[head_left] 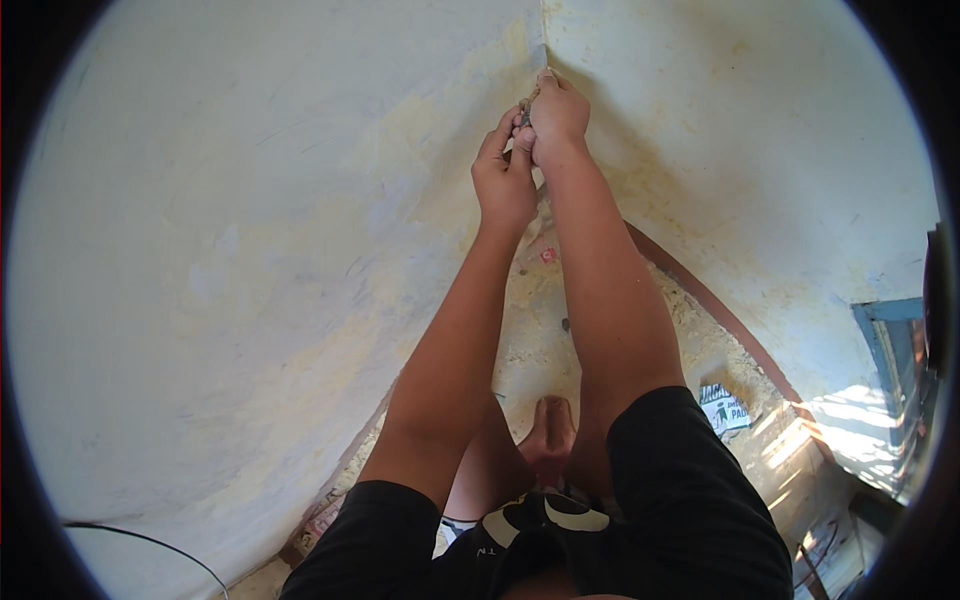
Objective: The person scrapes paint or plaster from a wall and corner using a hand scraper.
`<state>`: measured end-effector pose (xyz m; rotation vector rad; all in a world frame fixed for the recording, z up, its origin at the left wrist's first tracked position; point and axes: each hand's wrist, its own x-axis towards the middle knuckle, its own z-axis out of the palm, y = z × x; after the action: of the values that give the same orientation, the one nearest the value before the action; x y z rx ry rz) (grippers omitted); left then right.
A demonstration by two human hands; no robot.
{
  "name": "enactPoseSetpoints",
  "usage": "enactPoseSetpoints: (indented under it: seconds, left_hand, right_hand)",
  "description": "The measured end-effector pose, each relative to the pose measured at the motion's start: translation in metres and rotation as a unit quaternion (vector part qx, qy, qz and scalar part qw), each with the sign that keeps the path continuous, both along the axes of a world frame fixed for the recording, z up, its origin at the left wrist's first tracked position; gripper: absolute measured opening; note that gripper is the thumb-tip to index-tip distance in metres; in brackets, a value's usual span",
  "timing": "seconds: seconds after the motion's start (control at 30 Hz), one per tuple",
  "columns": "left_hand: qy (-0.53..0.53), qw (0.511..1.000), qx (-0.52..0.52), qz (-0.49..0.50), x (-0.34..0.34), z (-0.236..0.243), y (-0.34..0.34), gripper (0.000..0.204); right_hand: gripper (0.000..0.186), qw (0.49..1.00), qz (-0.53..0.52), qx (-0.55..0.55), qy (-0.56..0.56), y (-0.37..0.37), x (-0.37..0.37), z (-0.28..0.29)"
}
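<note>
Both my arms reach up into the corner where two pale walls meet. My right hand (561, 115) is closed, its fingertips at the corner line. A thin, flat grey blade (545, 58) sticks out past them against the wall; the rest of it is hidden by the hand. Just below and to the left, my left hand (504, 180) has its thumb and fingers curled against the right hand. A small grey-brown piece (526, 116) shows between the two hands, too small to name. The left wall (250, 250) has yellowish and whitish patches near the hands.
A brown skirting strip (720, 310) runs along the foot of the right wall (780, 150). A printed packet (725, 408) and a small red scrap (548, 256) lie on the rough floor. A blue frame (880, 350) stands far right; a black cable (150, 537) curves at lower left.
</note>
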<state>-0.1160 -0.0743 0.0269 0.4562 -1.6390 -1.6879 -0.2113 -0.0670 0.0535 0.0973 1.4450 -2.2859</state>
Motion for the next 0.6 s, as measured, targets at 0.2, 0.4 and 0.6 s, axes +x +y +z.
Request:
enactPoseSetpoints:
  seconds: [0.2, 0.4, 0.6]
  left_hand:
    - [-0.064, 0.997, 0.026, -0.038, 0.009, -0.013, 0.003, 0.040]
    - [-0.047, 0.998, 0.032, 0.018, 0.010, -0.020, 0.022, 0.040]
    - [-0.069, 0.995, -0.019, 0.073, 0.017, -0.031, 0.030, 0.041]
  right_hand:
    - [0.025, 0.994, -0.077, 0.039, 0.065, 0.006, 0.007, -0.025]
    - [0.027, 0.998, 0.027, 0.053, -0.001, 0.016, 0.010, -0.021]
    - [0.030, 0.997, 0.053, 0.055, -0.013, 0.018, 0.019, -0.026]
